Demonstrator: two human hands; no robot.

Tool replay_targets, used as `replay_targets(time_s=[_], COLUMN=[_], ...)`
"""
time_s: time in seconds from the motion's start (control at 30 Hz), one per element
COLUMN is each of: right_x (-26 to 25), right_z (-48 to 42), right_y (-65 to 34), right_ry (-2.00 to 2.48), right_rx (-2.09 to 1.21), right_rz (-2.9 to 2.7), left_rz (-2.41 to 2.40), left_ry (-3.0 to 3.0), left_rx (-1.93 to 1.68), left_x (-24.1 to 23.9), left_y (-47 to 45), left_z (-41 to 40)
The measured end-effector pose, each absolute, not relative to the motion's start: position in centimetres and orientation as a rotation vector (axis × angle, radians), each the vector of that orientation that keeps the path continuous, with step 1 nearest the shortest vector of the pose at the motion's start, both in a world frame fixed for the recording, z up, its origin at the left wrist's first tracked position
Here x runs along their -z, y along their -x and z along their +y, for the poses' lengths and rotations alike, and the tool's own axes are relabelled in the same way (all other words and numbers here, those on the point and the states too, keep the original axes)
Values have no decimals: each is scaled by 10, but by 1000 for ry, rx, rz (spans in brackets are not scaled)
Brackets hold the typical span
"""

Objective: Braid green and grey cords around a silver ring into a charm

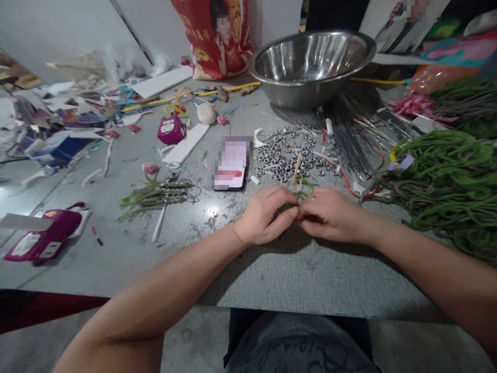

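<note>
In the head view, my left hand (269, 215) and my right hand (334, 213) meet at the fingertips just above the table's front part. Both are closed in a pinch on a short green cord (308, 184), whose end sticks out past the fingers. Most of what lies between the fingertips is hidden. Right beyond the hands, a small wooden stick (297, 167) stands among many loose metal rings (277, 155) spread on the table. A lit phone (232, 163) lies to the left of the rings. Left of it rests a bundle of green and grey cords with metal rings (165, 194).
A large steel bowl (310, 62) stands at the back, beside a red bag (217, 36). At right lies a thick pile of green and grey cords (442, 186), with thin dark strands (349, 134) behind. Purple tape dispensers (46, 235) and paper scraps (58, 140) cover the left.
</note>
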State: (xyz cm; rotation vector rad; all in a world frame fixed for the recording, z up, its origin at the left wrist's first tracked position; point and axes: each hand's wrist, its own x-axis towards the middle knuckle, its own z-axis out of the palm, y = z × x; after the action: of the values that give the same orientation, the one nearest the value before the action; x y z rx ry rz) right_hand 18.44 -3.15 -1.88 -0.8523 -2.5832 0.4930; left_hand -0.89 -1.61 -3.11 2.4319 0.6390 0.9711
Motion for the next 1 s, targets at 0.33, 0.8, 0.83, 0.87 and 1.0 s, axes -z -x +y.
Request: replay_targets(time_s=[0.33, 0.8, 0.83, 0.87, 1.0], right_x=[16, 26, 27, 28, 30], right_z=[-27, -26, -25, -25, -25], right_y=[-185, -188, -188, -188, -187], right_ry=[1137, 1025, 1001, 985, 982], right_rx=[-922, -358, -293, -243, -197], right_rz=[-2080, -2178, -2224, -2255, -2275], left_rz=[753, 898, 898, 902, 937], left_ry=[-2531, -2610, -2612, -2615, -2627], left_rx=[-1070, -1165, -1169, -1171, -1152], left_x=[37, 40, 40, 40, 42], left_y=[6, 3, 3, 3, 4], left_z=[-16, -15, -14, -14, -13])
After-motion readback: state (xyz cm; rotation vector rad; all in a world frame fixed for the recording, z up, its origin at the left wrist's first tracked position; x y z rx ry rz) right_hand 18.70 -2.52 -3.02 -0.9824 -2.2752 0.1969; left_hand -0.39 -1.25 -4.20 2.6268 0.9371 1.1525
